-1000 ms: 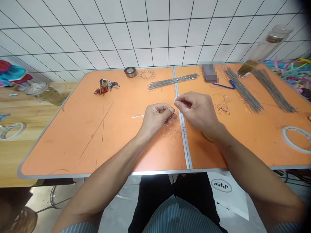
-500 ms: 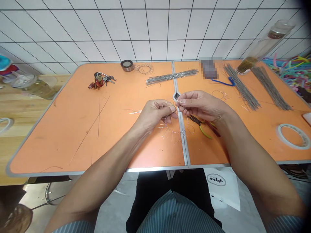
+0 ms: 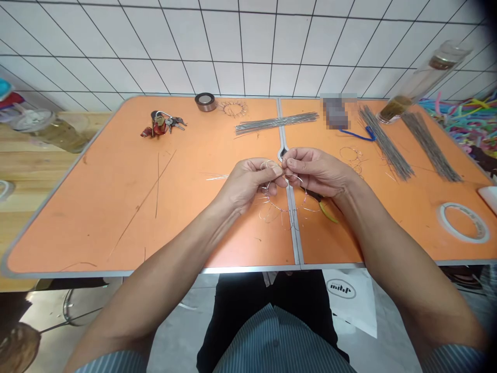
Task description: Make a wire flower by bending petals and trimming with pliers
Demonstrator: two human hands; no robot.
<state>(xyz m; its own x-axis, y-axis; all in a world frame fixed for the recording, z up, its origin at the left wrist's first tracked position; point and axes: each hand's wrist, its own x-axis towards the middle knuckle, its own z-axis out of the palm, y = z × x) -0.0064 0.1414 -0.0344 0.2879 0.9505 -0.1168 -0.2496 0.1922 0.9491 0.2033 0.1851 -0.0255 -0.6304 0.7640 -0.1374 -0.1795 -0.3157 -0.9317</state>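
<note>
A thin wire ring with loops [image 3: 283,210] hangs between my two hands over the table's middle seam. My left hand [image 3: 258,178] pinches its upper left part between thumb and forefinger, with a small loop of wire showing above the thumb. Close beside it, almost touching, my right hand [image 3: 310,168] is closed on the wire at the ring's top. Pliers with yellow-green handles [image 3: 328,211] lie partly hidden beneath my right hand. A few short straight wires [image 3: 217,177] lie left of my left hand.
On the orange table [image 3: 217,248] are keys [image 3: 165,124], dark tape [image 3: 205,102], wire bundles [image 3: 275,123], another wire ring [image 3: 233,108], a blue cord [image 3: 359,135] and a white tape roll [image 3: 464,223]. A glass tube [image 3: 423,83] stands at the back right.
The wire ring has swung up and shows more fully below my fingers. My right hand has shifted slightly and its fingers sit closer to my left. The view has tilted a little.
</note>
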